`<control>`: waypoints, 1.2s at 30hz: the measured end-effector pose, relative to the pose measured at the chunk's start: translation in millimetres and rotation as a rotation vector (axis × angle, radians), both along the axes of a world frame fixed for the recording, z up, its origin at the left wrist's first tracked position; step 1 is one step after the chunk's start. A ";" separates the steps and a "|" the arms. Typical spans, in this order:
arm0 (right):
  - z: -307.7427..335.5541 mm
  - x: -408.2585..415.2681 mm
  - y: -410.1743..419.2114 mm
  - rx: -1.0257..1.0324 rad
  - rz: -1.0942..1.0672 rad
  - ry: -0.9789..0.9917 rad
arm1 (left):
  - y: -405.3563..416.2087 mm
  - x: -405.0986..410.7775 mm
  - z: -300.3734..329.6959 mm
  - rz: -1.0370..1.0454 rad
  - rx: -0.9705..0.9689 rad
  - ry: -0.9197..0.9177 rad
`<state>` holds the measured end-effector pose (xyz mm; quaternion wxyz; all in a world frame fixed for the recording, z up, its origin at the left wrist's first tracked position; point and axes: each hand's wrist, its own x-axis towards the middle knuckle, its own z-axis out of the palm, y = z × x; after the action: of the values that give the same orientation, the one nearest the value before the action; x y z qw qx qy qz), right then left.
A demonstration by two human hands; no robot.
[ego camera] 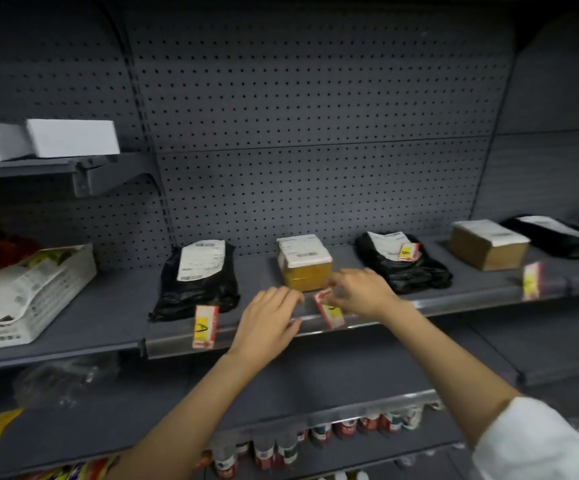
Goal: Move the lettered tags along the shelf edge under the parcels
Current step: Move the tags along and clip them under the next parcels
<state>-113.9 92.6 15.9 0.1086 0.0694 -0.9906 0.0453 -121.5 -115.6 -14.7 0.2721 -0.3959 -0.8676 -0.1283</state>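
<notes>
Both bare forearms are reaching in: the right hand (360,292) is pinching a tilted tag (327,308) under the yellow parcel (304,263) while the left hand (270,318), empty, fingers loosely curled, is bracing the shelf edge (454,301); judging by this, seating it squarely comes next.

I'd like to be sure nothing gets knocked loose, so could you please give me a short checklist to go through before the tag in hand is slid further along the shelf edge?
1. Right hand grips the tilted tag: ok, fingers pinch its top.
2. Tag seated in the shelf edge rail: not ok, it sits crooked.
3. Left hand steadies the rail beside it: ok, resting on the edge.
4. Letter on the held tag readable: cannot tell, fingers cover it.
5. A tag stays clipped under the left black parcel: ok.
6. Tag lying on the middle black parcel: not ok, it is off the rail.
</notes>
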 end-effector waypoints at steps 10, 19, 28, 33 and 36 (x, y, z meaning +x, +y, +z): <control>2.9 44.6 79.8 -0.179 -0.101 0.281 | 107.3 13.0 -16.8 -0.130 -0.074 0.009; 15.7 81.8 219.6 -0.124 -0.211 0.271 | 241.7 13.3 -36.3 -0.040 -0.077 -0.095; -2.7 53.5 278.1 -0.251 -0.045 0.274 | 295.0 11.3 -59.3 0.096 0.007 -0.110; -7.7 30.1 281.8 -0.292 0.065 0.277 | 302.4 12.5 -65.8 0.164 0.034 -0.056; -10.7 21.7 277.2 -0.294 0.099 0.246 | 306.2 18.6 -67.1 0.220 0.080 -0.093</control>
<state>-92.2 369.8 5.2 0.2353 0.1065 -0.9480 0.1859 -103.0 190.6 -81.8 0.2598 -0.2806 -0.9117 -0.1504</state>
